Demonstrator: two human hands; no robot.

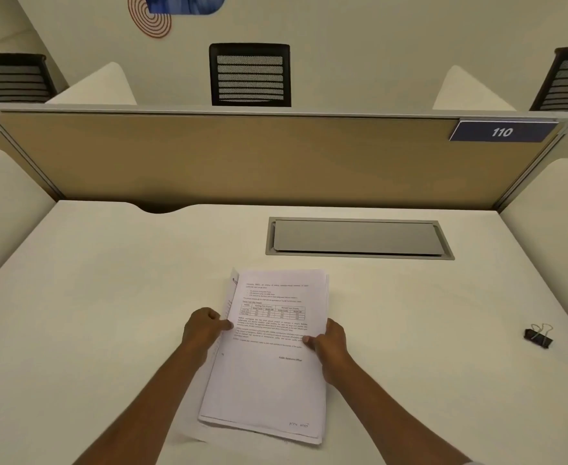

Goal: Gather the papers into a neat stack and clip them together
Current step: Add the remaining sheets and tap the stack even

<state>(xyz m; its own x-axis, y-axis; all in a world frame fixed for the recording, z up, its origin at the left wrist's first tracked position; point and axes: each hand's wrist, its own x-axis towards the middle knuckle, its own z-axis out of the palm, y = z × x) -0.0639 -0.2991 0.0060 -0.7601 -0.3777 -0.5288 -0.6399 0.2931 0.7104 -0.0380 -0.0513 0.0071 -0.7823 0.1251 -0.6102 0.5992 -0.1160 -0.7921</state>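
A stack of white printed papers [269, 374] lies on the white desk [108, 297] in front of me, its sheets slightly fanned at the left and bottom edges. My left hand [202, 330] grips the stack's left edge, thumb on the top sheet. My right hand [331, 347] grips the right edge the same way. A black binder clip [539, 336] with silver handles rests alone on the desk far to the right, away from both hands.
A grey cable-tray lid [358, 238] is set into the desk behind the papers. A tan partition [242, 156] with a "110" sign [502, 131] closes the back. White side dividers [4, 203] flank the desk. Black mesh chairs [249, 75] stand beyond.
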